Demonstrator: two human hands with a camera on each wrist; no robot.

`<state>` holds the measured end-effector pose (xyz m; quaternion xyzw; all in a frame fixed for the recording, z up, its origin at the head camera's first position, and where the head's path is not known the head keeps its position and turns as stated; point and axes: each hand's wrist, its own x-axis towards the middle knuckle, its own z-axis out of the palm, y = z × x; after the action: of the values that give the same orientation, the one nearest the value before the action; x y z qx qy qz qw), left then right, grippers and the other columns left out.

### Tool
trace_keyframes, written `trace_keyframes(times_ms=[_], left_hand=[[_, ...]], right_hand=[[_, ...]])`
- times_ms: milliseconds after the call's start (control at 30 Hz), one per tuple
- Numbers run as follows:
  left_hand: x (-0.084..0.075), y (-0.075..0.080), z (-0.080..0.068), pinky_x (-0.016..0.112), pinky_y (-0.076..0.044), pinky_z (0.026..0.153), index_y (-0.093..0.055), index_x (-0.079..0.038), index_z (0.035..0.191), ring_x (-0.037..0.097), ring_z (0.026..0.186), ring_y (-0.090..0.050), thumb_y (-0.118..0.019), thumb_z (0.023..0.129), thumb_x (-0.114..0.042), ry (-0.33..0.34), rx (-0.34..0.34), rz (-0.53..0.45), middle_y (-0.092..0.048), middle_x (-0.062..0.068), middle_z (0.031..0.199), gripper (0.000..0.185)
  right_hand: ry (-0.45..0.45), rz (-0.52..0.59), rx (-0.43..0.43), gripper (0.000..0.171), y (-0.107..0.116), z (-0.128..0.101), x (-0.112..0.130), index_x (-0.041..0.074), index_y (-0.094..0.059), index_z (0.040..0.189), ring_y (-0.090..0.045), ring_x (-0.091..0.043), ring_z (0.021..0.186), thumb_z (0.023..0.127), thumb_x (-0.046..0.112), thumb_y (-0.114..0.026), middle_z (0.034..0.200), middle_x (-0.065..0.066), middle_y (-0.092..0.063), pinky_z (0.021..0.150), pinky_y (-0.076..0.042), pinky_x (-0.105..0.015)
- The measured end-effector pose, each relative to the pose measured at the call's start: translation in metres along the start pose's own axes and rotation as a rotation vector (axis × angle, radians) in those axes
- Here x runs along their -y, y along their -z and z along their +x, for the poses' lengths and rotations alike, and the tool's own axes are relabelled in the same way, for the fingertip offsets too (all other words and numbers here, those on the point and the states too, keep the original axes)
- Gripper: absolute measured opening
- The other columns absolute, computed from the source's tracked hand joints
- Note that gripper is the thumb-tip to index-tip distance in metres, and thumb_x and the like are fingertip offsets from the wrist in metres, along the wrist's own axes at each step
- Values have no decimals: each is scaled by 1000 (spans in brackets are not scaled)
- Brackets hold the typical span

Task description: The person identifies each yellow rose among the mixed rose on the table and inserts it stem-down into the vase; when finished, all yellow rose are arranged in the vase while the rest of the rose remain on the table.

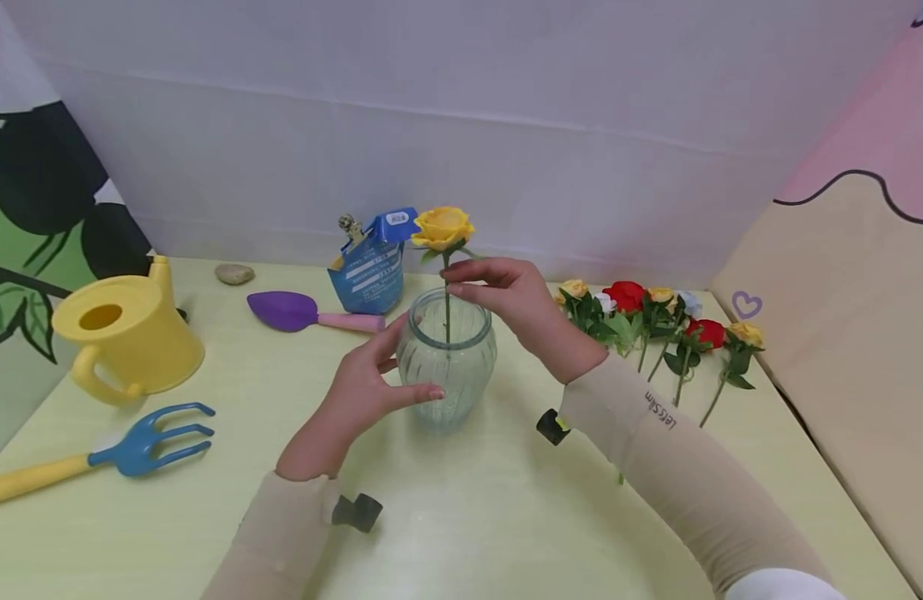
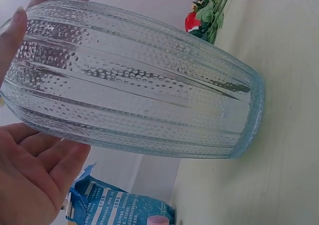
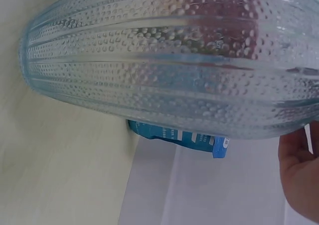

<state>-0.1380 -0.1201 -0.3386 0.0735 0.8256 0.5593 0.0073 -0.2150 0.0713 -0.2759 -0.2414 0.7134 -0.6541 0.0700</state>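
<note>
A ribbed clear glass vase point(image 1: 461, 379) stands upright on the pale table. My left hand point(image 1: 354, 385) grips its left side, thumb across the front and fingers round the side. Above the mouth, my right hand point(image 1: 517, 304) pinches the stem of a yellow rose point(image 1: 442, 227) between thumb and fingertips. The stem's lower end is inside the vase, and the bloom faces up. In the left wrist view the vase point(image 2: 139, 85) shows dimpled glass next to the left hand point(image 2: 30, 175). The right wrist view shows the right hand point(image 3: 301, 180) partly hidden at the vase's rim.
Several artificial flowers point(image 1: 630, 300) lie at the right. Behind the vase stands a clipped blue bag point(image 1: 371, 275), with a purple trowel point(image 1: 285, 310) beside it. At left are a yellow watering can point(image 1: 147, 342), a blue hand fork point(image 1: 139, 446) and a stone point(image 1: 234, 273).
</note>
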Motion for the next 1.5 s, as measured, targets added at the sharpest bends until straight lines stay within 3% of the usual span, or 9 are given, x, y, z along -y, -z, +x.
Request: trace_keyframes(times_ms=[200, 533, 700, 833, 1000, 1267, 1400, 1500], left_hand=[[1, -1, 0, 42, -41, 98, -31, -24, 145, 26, 129, -38, -84, 63, -36, 2, 9, 18, -38, -2, 144, 98], [-1, 0, -1, 42, -41, 98, -31, -25, 145, 27, 128, -39, -84, 65, -34, -10, 5, 26, -39, -1, 143, 97], [-1, 0, -1, 43, -41, 98, -32, -24, 145, 27, 128, -39, -85, 64, -33, -15, 0, 14, -40, -1, 142, 97], [1, -1, 0, 42, -40, 98, -32, -25, 145, 27, 128, -38, -85, 62, -34, 2, -3, 7, -39, -1, 143, 99], [1, -1, 0, 41, -40, 99, -31, -25, 145, 28, 128, -38, -86, 61, -34, 15, -5, 14, -39, 0, 143, 100], [2, 0, 0, 41, -40, 99, -32, -24, 145, 26, 129, -38, -86, 61, -34, 15, -10, 10, -39, 0, 143, 101], [2, 0, 0, 42, -40, 99, -31, -24, 145, 25, 129, -37, -86, 61, -32, 15, -7, 1, -39, 0, 143, 100], [2, -1, 1, 42, -39, 99, -31, -25, 145, 24, 129, -37, -86, 61, -31, 20, -2, -3, -38, 0, 144, 101]], right_hand=[[-2, 2, 55, 19, -5, -1, 0, -5, -68, 101, -53, -17, 112, 83, 1, -66, 112, -9, -65, 91, -47, -36], [-11, -170, 97, 19, -6, 2, 4, -2, -70, 102, -53, -14, 109, 85, 6, -65, 108, -7, -66, 88, -49, -32], [-20, -139, 82, 23, 4, 2, 3, -2, -68, 106, -54, -15, 110, 85, 7, -66, 112, -8, -64, 90, -47, -34], [-45, -76, 25, 21, 29, 2, 5, 1, -69, 105, -53, -17, 112, 85, 7, -66, 115, -6, -63, 95, -43, -36], [-130, -119, -94, 22, 77, -2, -1, 8, -69, 108, -52, -19, 110, 88, 13, -64, 113, -3, -63, 97, -39, -37], [-403, -260, -247, 34, 141, -10, -55, -2, -58, 120, -62, -10, 87, 91, 17, -59, 106, -5, -62, 92, -45, -37], [-517, -325, -257, 34, 154, -20, -83, -4, -58, 120, -62, -4, 79, 91, 14, -59, 109, -10, -62, 93, -46, -40], [-571, -382, -238, 32, 158, -27, -100, -5, -58, 119, -64, -8, 81, 91, 11, -58, 111, -14, -61, 92, -47, -39]])
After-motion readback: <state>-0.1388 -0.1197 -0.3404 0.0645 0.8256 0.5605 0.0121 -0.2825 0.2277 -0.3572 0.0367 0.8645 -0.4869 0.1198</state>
